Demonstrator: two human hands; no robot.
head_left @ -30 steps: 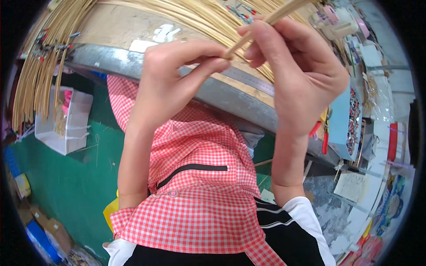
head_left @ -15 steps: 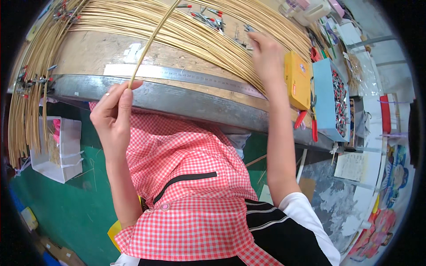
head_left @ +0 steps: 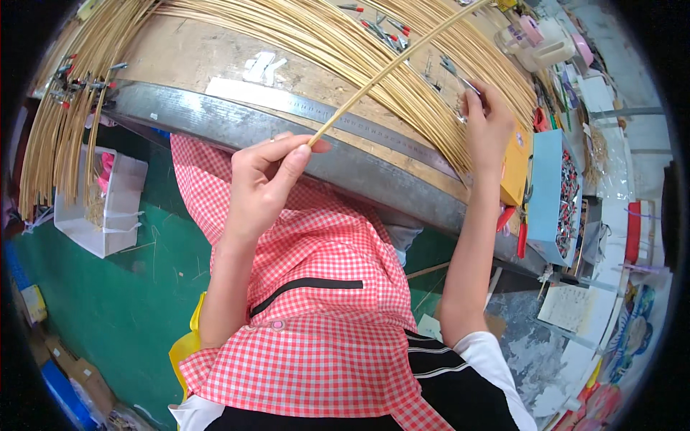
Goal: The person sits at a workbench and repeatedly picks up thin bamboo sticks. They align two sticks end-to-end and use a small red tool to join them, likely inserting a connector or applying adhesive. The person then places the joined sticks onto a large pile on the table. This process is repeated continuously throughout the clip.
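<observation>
My left hand (head_left: 262, 190) pinches the lower end of a long, thin pale cane strip (head_left: 392, 68) between thumb and fingertips. The strip slants up to the right and leaves the picture at the top. Over the right part of the workbench, my right hand (head_left: 492, 133) closes thumb and fingers on a small metal clip (head_left: 471, 87); its far end is partly hidden. Another clip (head_left: 447, 65) lies just beyond those fingers. Many similar strips (head_left: 345, 54) lie across the bench, and a steel ruler (head_left: 352, 123) runs along the near edge.
Loose clips (head_left: 384, 32) with red tips lie among the strips. Right of my right hand stand a yellow box (head_left: 514, 169), red-handled pliers (head_left: 522, 233) and a light-blue box (head_left: 544, 169) full of clips. Clipped strips (head_left: 72, 122) hang off the left end above a white bin (head_left: 122, 208).
My left hand has moved right, and the strip now leans further right. My right hand has shifted right in view and now grips a clip. The whole view has also shifted.
</observation>
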